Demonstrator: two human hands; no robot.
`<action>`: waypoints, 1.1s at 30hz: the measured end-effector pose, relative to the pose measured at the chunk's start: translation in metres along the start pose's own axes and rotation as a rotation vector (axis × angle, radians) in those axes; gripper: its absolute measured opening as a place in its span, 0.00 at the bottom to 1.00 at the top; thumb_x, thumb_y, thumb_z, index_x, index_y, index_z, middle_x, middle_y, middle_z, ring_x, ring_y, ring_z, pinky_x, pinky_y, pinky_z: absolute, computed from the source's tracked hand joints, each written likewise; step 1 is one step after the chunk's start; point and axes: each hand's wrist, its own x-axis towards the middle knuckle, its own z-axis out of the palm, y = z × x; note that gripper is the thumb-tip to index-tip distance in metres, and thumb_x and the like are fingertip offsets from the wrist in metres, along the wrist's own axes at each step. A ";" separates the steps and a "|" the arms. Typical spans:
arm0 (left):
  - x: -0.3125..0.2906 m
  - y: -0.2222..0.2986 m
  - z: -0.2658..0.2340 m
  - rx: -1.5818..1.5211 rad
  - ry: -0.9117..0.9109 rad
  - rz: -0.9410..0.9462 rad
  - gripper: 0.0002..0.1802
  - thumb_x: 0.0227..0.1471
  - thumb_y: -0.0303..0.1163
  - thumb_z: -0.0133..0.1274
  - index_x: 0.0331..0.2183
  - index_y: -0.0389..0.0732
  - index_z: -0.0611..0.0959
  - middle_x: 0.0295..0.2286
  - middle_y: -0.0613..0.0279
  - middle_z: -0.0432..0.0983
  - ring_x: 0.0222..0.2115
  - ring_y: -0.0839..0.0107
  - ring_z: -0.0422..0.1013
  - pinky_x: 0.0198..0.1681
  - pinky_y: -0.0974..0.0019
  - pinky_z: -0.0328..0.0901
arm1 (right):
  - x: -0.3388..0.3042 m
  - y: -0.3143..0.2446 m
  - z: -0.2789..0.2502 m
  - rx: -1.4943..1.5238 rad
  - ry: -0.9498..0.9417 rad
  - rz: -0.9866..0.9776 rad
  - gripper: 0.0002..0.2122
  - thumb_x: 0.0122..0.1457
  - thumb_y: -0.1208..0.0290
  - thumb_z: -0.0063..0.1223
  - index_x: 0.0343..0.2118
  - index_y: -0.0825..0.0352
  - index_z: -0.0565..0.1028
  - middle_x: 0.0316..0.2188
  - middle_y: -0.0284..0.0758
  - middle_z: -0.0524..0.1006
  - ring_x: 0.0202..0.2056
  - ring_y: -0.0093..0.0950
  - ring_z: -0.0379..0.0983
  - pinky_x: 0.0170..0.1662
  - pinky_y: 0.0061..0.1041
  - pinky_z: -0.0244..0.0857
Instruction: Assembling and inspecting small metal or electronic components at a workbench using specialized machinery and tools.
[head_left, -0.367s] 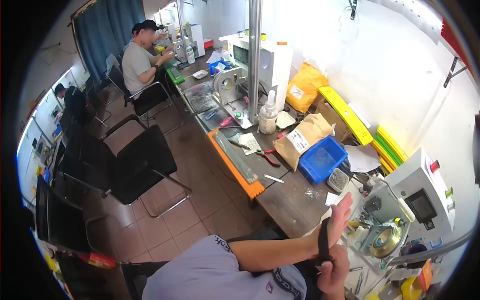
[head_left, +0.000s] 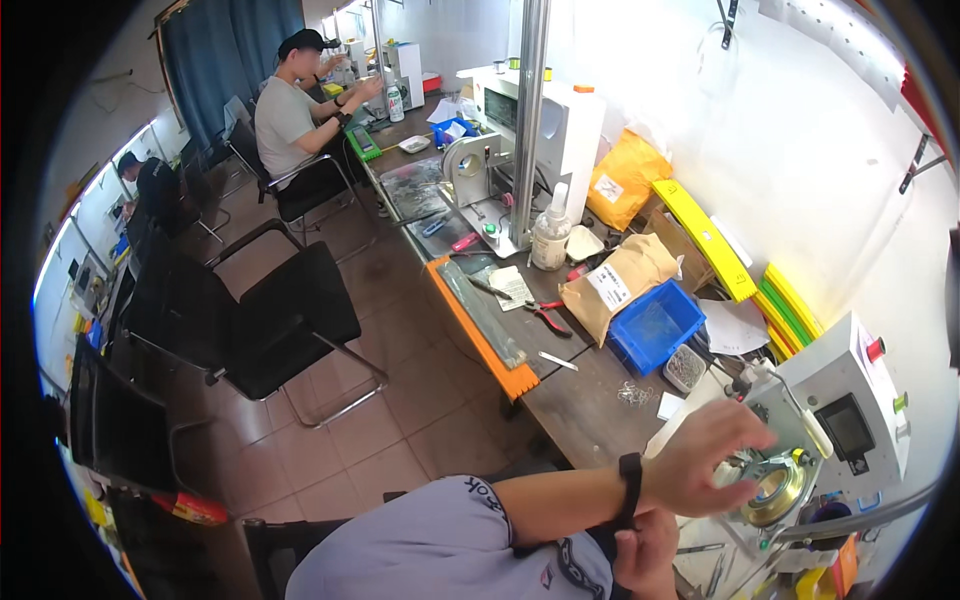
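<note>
Head view: left hand [head_left: 705,462] hung loosely spread, empty; right hand [head_left: 650,556], grip unclear, seemingly adjusted the wristband [head_left: 631,488], next needing steadiness.

Black band [head_left: 631,484] around the wrist of the left hand [head_left: 698,462].
It is a narrow, flat, plain dark strip, curving across the wrist just behind the spread hand and lying close against the skin. Its lower end meets the right hand [head_left: 648,556], whose fingers hide that part, so whether it is fastened cannot be told. The band sits above the front edge of the desk [head_left: 592,402], off its surface.
</note>
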 end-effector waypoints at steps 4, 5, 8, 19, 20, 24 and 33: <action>-0.003 0.002 0.007 0.474 -0.057 0.200 0.14 0.49 0.25 0.58 0.40 0.37 0.78 0.35 0.58 0.74 0.35 0.61 0.72 0.37 0.63 0.65 | 0.009 -0.014 -0.003 -0.105 0.059 -0.050 0.14 0.66 0.63 0.45 0.34 0.71 0.74 0.31 0.45 0.76 0.34 0.48 0.73 0.41 0.38 0.66; -0.002 0.002 0.009 0.545 -0.073 0.141 0.14 0.48 0.24 0.60 0.40 0.37 0.77 0.34 0.61 0.72 0.33 0.62 0.71 0.36 0.62 0.64 | 0.006 -0.015 -0.004 -0.131 0.033 -0.014 0.11 0.65 0.65 0.49 0.36 0.70 0.75 0.34 0.47 0.77 0.38 0.49 0.73 0.44 0.42 0.65; 0.008 -0.012 0.016 0.253 0.117 -0.109 0.11 0.53 0.26 0.57 0.39 0.39 0.76 0.33 0.61 0.71 0.31 0.65 0.69 0.36 0.63 0.65 | 0.003 -0.015 0.004 -0.166 -0.005 -0.014 0.10 0.66 0.67 0.50 0.37 0.70 0.75 0.36 0.48 0.76 0.41 0.49 0.72 0.47 0.46 0.64; 0.001 0.006 0.001 -0.617 0.194 -0.456 0.11 0.59 0.38 0.51 0.35 0.40 0.75 0.28 0.63 0.69 0.26 0.68 0.66 0.32 0.64 0.62 | -0.006 0.003 0.012 0.179 -0.069 0.021 0.12 0.67 0.66 0.46 0.35 0.70 0.75 0.34 0.45 0.77 0.37 0.43 0.74 0.42 0.37 0.66; 0.002 0.009 0.002 -0.389 0.089 -0.340 0.11 0.58 0.38 0.52 0.34 0.40 0.75 0.27 0.63 0.69 0.26 0.68 0.66 0.31 0.64 0.61 | -0.004 -0.002 0.009 0.168 -0.112 0.026 0.09 0.67 0.70 0.47 0.37 0.71 0.75 0.35 0.48 0.76 0.40 0.49 0.72 0.45 0.41 0.65; 0.000 0.001 0.005 0.422 -0.035 0.422 0.05 0.48 0.28 0.57 0.27 0.41 0.76 0.25 0.65 0.69 0.23 0.68 0.67 0.29 0.64 0.61 | 0.002 -0.019 0.000 0.133 -0.123 0.163 0.07 0.66 0.73 0.48 0.40 0.71 0.75 0.37 0.48 0.76 0.38 0.47 0.72 0.45 0.39 0.65; -0.024 -0.031 0.019 0.712 -0.240 0.237 0.08 0.50 0.32 0.53 0.35 0.43 0.76 0.29 0.67 0.69 0.30 0.71 0.68 0.43 0.63 0.61 | 0.014 -0.030 0.002 0.377 -0.107 0.529 0.10 0.61 0.81 0.54 0.45 0.73 0.74 0.32 0.39 0.76 0.32 0.28 0.73 0.36 0.22 0.67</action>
